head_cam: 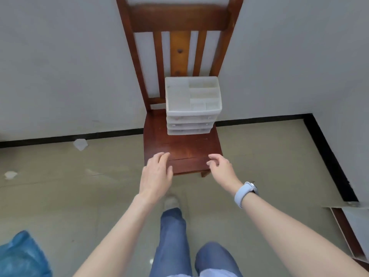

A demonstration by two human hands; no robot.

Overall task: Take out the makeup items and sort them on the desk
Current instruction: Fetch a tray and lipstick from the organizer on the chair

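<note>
Head view: a white plastic drawer box (193, 105) sits on a wooden chair (182, 150) at twelve o'clock, drawers closed, so sorting looks not yet begun. Left hand (156, 173) and right hand (220, 166) reach out with loose, empty fingers, near the seat's front edge, well short of the box.

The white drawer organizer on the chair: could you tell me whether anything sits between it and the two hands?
Nothing visible does. Only bare chair seat lies between the organizer and the left hand and right hand.
</note>
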